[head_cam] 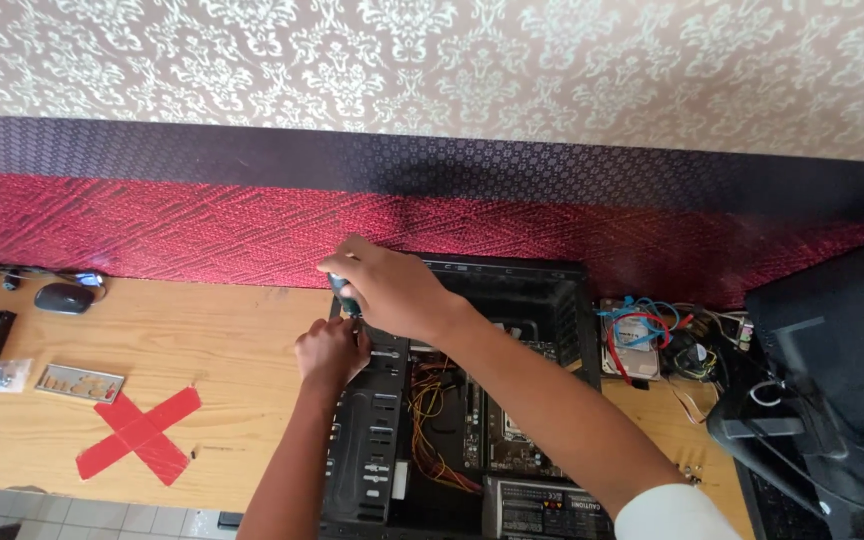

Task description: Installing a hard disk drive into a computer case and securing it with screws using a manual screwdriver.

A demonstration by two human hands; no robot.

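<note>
Bare wooden desk (232,350) left of the open computer case (512,300); cable clutter (652,335), monitor (832,380) crowding right

one open computer case (372,440) — two hands, one mouse (63,298), one red tape cross (140,434), one metal plate (79,382).

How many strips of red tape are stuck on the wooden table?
2. Two red tape strips cross as an X on the light wooden table: one runs from upper right to lower left, the other crosses it from upper left to lower right. None seem hidden.

red tape cross (140,434), black computer case (372,440)
</note>
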